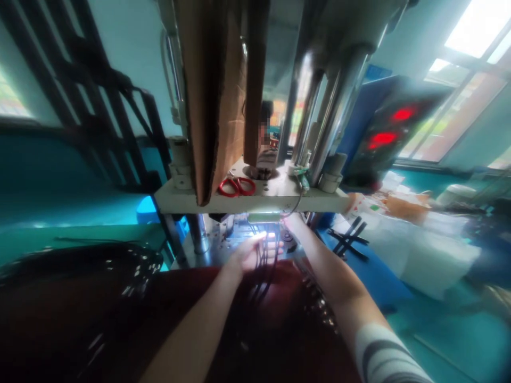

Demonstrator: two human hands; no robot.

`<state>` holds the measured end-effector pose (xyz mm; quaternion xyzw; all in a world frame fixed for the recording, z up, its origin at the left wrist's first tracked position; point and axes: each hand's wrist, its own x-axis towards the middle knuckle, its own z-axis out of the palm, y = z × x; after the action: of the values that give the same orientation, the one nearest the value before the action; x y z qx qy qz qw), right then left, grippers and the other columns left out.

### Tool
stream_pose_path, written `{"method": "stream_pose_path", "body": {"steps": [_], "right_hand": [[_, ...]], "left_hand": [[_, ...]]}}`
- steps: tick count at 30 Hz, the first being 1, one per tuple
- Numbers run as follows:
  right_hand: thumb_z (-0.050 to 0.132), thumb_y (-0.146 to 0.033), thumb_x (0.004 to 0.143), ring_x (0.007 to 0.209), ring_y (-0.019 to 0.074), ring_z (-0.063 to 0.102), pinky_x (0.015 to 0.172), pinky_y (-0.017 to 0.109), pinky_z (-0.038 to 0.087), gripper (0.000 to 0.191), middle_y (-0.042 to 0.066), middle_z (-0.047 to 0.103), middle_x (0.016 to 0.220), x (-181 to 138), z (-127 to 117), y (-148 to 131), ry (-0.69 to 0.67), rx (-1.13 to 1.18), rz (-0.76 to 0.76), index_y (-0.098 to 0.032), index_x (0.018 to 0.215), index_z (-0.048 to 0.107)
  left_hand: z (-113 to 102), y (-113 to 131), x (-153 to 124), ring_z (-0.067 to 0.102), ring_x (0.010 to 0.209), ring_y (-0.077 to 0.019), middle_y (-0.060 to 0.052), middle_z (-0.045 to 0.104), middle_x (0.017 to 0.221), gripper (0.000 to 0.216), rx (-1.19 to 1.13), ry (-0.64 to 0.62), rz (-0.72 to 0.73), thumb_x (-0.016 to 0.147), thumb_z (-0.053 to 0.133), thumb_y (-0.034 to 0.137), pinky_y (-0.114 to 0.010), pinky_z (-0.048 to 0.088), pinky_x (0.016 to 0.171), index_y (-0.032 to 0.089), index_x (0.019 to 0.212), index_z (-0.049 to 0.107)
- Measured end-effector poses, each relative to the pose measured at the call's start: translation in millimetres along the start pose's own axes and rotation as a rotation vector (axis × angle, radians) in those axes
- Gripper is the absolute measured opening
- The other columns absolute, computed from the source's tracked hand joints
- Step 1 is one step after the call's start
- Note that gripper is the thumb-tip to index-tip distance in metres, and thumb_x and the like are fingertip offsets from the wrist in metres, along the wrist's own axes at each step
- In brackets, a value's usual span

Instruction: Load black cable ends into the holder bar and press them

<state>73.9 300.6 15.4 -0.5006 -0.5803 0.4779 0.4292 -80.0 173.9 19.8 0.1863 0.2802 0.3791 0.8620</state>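
Observation:
Under the pale machine plate (279,203), several thin dark cables (261,255) hang down in loops in a bright pool of light. My left hand (255,252) is at these cables, its fingers stretched out and apart, with the strands running across the palm. Whether it bears their weight I cannot tell. My right hand (293,221) reaches in beneath the plate's front edge, close to a pale green block (264,217). Its fingers are mostly hidden and blurred, so what they touch does not show. A metal work surface (235,236) lies behind both hands.
Red-handled scissors (237,186) lie on the plate beside a hanging cardboard sheet (215,106). Steel columns (339,111) flank the machine. Right: a control box with red displays (383,139), black strips (351,239) on a blue board (371,276), white bags (431,255). A person (266,154) is behind.

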Motion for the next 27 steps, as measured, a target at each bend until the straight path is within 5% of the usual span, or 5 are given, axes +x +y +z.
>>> {"method": "stream_pose_path", "body": {"steps": [5,11,18,23,27], "right_hand": [[0.046,-0.031,0.084,0.045,0.0097,0.051,0.041,0.02,0.04,0.015,-0.003,0.052,0.056,-51,-17,0,0.133,0.283,0.043,-0.017,0.088,0.052],[0.05,-0.032,0.078,0.047,0.0117,0.058,0.044,0.021,0.046,0.018,-0.001,0.06,0.059,-125,-50,-2,0.275,0.466,0.056,-0.019,0.09,0.054],[0.053,-0.035,0.076,0.053,0.0144,0.062,0.051,0.027,0.052,0.018,0.0,0.065,0.065,-199,-85,10,0.514,0.569,-0.037,-0.021,0.087,0.055],[0.052,-0.035,0.076,0.059,0.0154,0.065,0.06,0.029,0.055,0.018,0.0,0.066,0.067,-239,-128,20,0.695,0.626,-0.078,-0.021,0.088,0.052],[0.055,-0.039,0.074,0.055,0.0163,0.065,0.057,0.03,0.055,0.023,0.0,0.065,0.065,-273,-158,34,0.74,0.542,-0.07,-0.021,0.088,0.052]], "left_hand": [[27,-19,-5,0.064,0.071,-0.0209,-0.011,0.064,0.081,0.037,-0.019,-0.158,-0.066,0.089,0.038,0.038,-0.036,0.049,0.068,0.012,0.11,0.054],[54,-61,-14,0.044,0.043,-0.007,0.003,0.042,0.053,0.023,0.034,-0.206,-0.06,0.089,0.04,0.025,-0.022,0.043,0.05,0.01,0.087,0.056],[72,-106,-26,0.019,0.036,-0.0032,0.008,0.023,0.046,0.022,0.26,-0.276,-0.13,0.087,0.045,0.026,-0.015,0.016,0.036,0.012,0.071,0.051],[77,-124,-59,0.026,0.037,-0.0046,0.006,0.031,0.043,0.029,0.584,-0.559,-0.177,0.082,0.054,0.038,-0.018,0.019,0.037,0.01,0.076,0.059],[77,-126,-72,0.033,0.04,-0.0056,0.004,0.036,0.046,0.032,0.682,-0.574,-0.053,0.082,0.055,0.04,-0.019,0.025,0.041,0.009,0.08,0.061]]}}
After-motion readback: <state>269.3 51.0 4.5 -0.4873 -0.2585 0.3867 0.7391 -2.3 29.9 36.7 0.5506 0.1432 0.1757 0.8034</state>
